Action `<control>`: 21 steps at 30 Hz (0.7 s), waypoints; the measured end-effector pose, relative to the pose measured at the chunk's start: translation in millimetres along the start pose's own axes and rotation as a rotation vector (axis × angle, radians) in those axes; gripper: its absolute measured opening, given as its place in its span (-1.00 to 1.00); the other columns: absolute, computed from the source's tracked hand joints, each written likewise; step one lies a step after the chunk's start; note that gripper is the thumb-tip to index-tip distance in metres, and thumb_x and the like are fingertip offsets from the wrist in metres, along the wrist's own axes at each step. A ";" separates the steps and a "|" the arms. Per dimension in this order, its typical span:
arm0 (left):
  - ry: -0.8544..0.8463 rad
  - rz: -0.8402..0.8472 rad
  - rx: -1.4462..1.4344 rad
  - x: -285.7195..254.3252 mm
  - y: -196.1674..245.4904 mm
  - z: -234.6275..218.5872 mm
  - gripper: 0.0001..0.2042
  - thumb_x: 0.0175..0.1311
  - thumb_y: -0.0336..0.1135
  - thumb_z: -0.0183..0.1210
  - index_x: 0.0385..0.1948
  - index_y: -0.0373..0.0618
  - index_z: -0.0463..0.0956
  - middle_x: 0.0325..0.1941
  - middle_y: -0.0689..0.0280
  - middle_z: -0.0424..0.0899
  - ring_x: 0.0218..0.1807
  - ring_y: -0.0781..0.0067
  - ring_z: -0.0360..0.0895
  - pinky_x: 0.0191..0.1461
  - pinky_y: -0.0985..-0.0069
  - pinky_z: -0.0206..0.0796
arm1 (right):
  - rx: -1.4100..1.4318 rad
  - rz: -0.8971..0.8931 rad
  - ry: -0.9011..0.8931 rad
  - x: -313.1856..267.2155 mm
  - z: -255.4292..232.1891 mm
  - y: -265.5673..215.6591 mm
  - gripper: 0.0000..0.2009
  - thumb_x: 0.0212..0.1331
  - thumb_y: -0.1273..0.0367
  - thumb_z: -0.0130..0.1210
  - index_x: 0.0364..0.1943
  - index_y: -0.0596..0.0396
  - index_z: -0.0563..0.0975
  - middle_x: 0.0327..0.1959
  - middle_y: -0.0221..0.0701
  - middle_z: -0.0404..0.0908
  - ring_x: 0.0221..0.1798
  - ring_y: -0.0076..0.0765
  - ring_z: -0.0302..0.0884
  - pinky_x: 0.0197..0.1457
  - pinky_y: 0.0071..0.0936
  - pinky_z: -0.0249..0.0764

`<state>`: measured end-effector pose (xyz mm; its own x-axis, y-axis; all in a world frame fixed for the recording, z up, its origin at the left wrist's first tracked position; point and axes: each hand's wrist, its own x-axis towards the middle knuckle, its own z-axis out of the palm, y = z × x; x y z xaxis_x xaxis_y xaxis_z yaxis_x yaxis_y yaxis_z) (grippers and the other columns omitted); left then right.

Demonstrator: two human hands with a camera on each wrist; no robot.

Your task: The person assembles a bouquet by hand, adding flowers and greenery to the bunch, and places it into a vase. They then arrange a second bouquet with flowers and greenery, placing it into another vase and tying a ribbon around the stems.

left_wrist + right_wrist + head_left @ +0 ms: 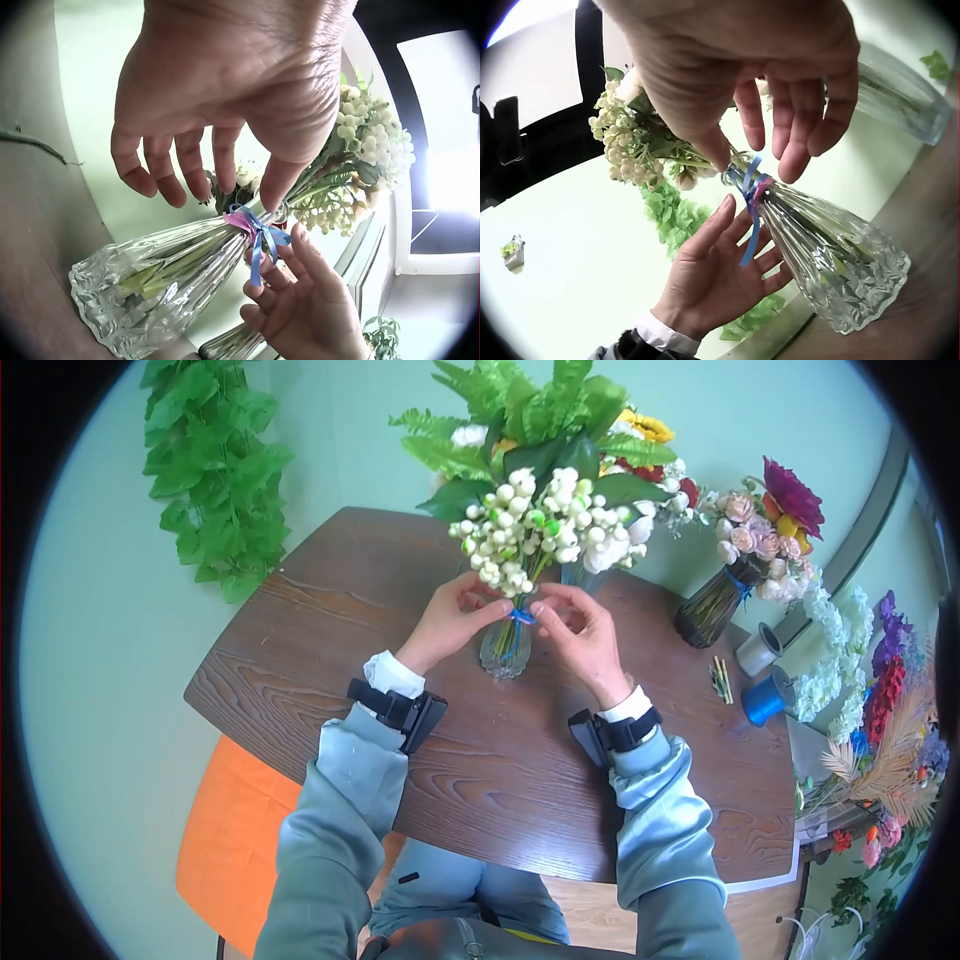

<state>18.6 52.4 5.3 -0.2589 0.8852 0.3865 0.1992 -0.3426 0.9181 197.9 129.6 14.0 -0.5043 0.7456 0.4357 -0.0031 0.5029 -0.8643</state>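
Note:
A ribbed clear glass vase [503,656] stands upright on the dark wooden table, holding stems of white berries [515,525]. Round its neck is a blue ribbon bow [262,236] with a pink band beneath. My left hand [452,624] is at the left of the neck, its thumb tip close by the bow and its fingers loosely bent. On the other side my right hand [582,640] curves around the neck with fingers spread and relaxed. In the right wrist view both hands flank the ribbon, and neither grips it.
Behind stands another glass vase [900,94]. At the right are a dark vase [705,610] of roses, a grey spool [758,650], a blue ribbon spool [766,697] and several short sticks [721,680]. Leafy vines [215,470] hang at the left wall, above an orange seat [235,835].

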 end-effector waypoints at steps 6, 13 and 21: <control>-0.002 0.055 0.013 2.8 -3.5 10.3 -0.64 0.05 -0.24 0.30 -0.14 -0.23 0.52 -0.24 0.30 0.63 -0.24 0.58 0.52 -0.14 0.57 0.36 | -0.063 -0.089 -0.025 -2.1 1.1 -2.1 -0.63 0.08 0.32 0.19 0.00 0.09 0.52 -0.17 -0.34 0.56 -0.43 -0.58 0.51 -0.32 -0.60 0.45; -0.053 -0.025 0.000 -0.1 5.6 15.6 -0.61 0.13 -0.31 0.26 -0.03 -0.27 0.44 -0.11 0.25 0.57 -0.12 0.50 0.51 -0.04 0.54 0.36 | -0.004 -0.093 -0.039 -1.2 3.1 0.2 -0.63 0.08 0.31 0.18 -0.01 0.16 0.51 -0.21 -0.34 0.56 -0.45 -0.58 0.48 -0.32 -0.60 0.43; -0.081 0.339 0.397 -15.2 -36.2 6.6 -0.67 0.20 -0.44 0.16 0.01 -0.18 0.40 0.01 0.28 0.50 0.05 0.35 0.43 0.11 0.42 0.31 | 0.116 -0.328 -0.025 -5.4 7.4 -2.1 -0.66 0.02 0.28 0.23 -0.17 0.23 0.51 -0.35 -0.34 0.52 -0.46 -0.58 0.44 -0.39 -0.59 0.41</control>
<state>21.6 53.5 -34.4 -0.0470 0.7725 0.6332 0.6059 -0.4820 0.6329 194.3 121.3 11.5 -0.4808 0.5410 0.6900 -0.2660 0.6599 -0.7027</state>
